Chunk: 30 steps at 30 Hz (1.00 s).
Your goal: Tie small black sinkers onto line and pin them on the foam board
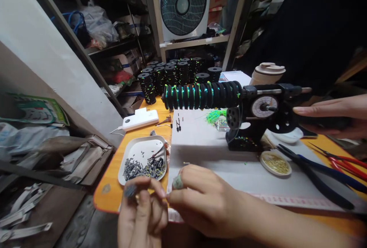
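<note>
Left hand (143,211) and right hand (205,198) — fingers curled, tips close together; can't tell whether anything pinched. Grey wrap (130,190) on left finger, greenish wrap (177,181) on right. White tray (146,144) just beyond at 11 o'clock, small dark pieces (133,169) inside (mostly toward near side). Ribbed roll (202,95) at 1 o'clock, on black machine (243,139). Dish (274,173) of gold bits (275,163), between 2 and 3. Co-worker's hand (338,107) — 2 o'clock.

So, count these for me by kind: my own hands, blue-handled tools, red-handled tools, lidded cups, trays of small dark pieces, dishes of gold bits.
My hands, left hand and right hand: 2
Blue-handled tool: 1
Red-handled tool: 1
Lidded cup: 1
Tray: 1
Dish: 1
Total: 7
</note>
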Each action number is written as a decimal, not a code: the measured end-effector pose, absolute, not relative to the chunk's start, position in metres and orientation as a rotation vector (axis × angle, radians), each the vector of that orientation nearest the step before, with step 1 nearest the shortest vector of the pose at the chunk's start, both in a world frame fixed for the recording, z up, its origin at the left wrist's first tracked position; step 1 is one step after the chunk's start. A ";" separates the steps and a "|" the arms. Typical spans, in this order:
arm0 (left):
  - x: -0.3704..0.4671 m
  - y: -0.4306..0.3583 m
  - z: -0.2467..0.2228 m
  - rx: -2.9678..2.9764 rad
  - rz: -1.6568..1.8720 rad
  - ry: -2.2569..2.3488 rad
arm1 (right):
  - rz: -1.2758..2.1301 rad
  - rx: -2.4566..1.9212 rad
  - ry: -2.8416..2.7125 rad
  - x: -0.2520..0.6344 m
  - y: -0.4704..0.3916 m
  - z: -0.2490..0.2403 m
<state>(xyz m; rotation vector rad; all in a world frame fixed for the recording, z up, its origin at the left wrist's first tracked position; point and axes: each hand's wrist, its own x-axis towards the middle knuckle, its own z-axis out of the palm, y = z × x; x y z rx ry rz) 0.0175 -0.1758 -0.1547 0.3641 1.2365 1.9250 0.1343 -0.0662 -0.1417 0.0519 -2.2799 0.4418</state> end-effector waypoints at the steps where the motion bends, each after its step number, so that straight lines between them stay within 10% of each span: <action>1: 0.015 -0.173 -0.158 0.358 1.871 1.155 | 0.519 -0.025 -2.243 0.136 -0.066 -0.141; 12: 0.046 -0.157 -0.175 0.420 1.808 1.321 | 1.195 -0.429 -1.915 0.137 -0.057 -0.140; 30: 0.045 -0.160 -0.163 0.548 1.749 1.224 | 1.040 -0.474 -2.038 0.141 -0.066 -0.133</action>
